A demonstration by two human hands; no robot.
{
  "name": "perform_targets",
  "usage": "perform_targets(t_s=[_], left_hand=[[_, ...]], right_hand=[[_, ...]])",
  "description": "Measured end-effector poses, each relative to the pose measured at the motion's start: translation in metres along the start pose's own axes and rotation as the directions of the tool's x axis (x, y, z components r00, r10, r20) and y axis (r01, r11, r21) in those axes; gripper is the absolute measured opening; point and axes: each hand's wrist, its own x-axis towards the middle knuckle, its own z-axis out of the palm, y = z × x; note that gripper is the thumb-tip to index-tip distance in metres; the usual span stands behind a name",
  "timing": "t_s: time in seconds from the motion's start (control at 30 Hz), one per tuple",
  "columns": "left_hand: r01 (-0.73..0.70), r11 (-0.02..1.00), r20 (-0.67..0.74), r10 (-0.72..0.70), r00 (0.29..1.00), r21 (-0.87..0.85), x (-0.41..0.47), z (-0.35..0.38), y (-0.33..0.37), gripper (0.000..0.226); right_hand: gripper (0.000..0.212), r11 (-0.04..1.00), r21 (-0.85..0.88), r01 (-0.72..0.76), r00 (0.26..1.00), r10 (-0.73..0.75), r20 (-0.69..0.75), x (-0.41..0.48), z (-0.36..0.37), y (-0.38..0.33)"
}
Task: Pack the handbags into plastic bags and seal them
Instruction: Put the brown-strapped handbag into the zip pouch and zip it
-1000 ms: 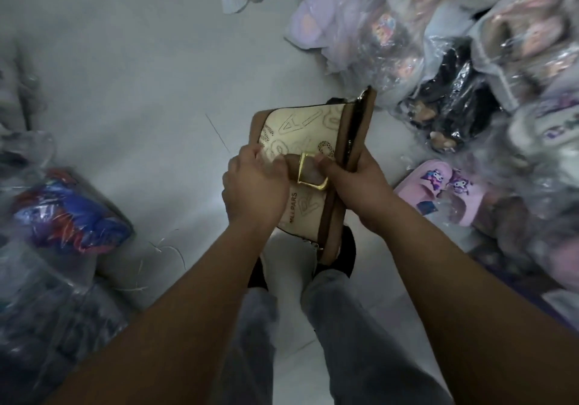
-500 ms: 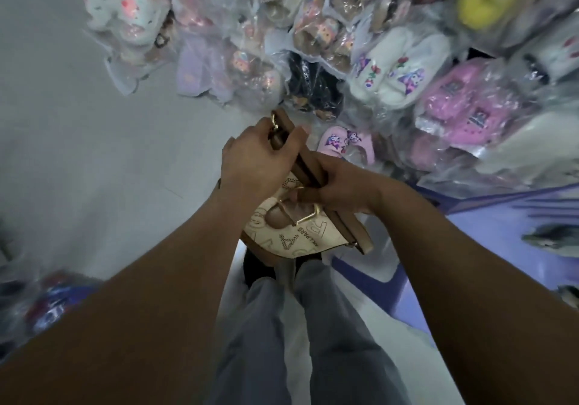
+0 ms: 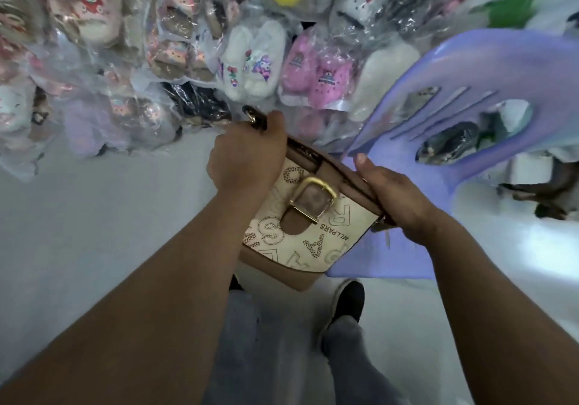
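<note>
The person holds the cream-and-tan handbag [image 3: 300, 241] with a gold buckle in mid-air above the pale floor [image 3: 94, 232], left hand [image 3: 247, 157] clamped on its strap end, right hand [image 3: 398, 194] gripping its top edge, probably steadying it for bagging.

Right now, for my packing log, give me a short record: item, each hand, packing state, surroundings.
item: handbag, cream front, brown trim, gold buckle
left hand: grips one top corner of the handbag
right hand: grips the opposite top edge
packing state: no plastic bag around it yet
surroundings: purple chair to the right, bagged slippers piled ahead
</note>
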Motion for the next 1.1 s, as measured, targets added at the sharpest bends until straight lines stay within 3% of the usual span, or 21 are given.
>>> perform_targets(t_s=[0.07,0.13,0.23,0.33,0.43,0.53,0.73,0.9,1.0,1.1], left_hand=[[0.008,1.000,0.025,-0.008,1.000,0.017,-0.012,0.017,0.019,0.062],[0.033,0.999,0.036,-0.034,0.999,0.021,-0.027,0.034,0.041,0.062],[0.129,0.990,0.074,-0.125,0.989,-0.054,-0.050,0.063,0.067,0.055],[0.165,0.980,0.107,-0.154,0.982,-0.112,-0.077,0.098,0.089,0.048],[0.201,0.969,0.105,-0.187,0.977,-0.141,-0.096,0.128,0.111,0.046],[0.248,0.958,0.100,-0.235,0.967,-0.142,-0.110,0.155,0.130,0.066],[0.269,0.942,0.076,-0.259,0.963,-0.201,-0.127,0.197,0.148,0.073],[0.266,0.931,0.118,-0.243,0.963,-0.251,-0.139,0.223,0.157,0.052],[0.305,0.907,0.150,-0.271,0.951,-0.292,-0.138,0.238,0.157,0.057],[0.340,0.862,0.145,-0.308,0.940,-0.376,-0.134,0.252,0.144,0.076]], right_hand=[[0.080,0.952,0.293,-0.092,0.996,0.084,0.040,-0.004,-0.028,0.024],[0.077,0.839,0.538,-0.087,0.996,0.057,0.072,-0.004,-0.056,0.051],[0.076,0.710,0.705,0.005,0.993,-0.084,0.078,-0.005,-0.090,0.080],[0.082,0.625,0.770,0.132,0.989,-0.140,-0.057,-0.004,-0.122,0.104],[0.062,0.613,0.763,0.206,0.978,-0.111,-0.175,0.001,-0.153,0.117],[0.034,0.589,0.774,0.234,0.972,-0.112,-0.208,0.008,-0.182,0.126],[0.038,0.628,0.697,0.346,0.933,-0.149,-0.329,0.024,-0.214,0.148],[0.025,0.737,0.461,0.495,0.827,-0.237,-0.509,0.024,-0.233,0.155],[0.015,0.783,0.309,0.540,0.760,-0.296,-0.579,0.031,-0.238,0.158],[0.008,0.805,0.194,0.561,0.718,-0.356,-0.598,0.046,-0.232,0.165]])
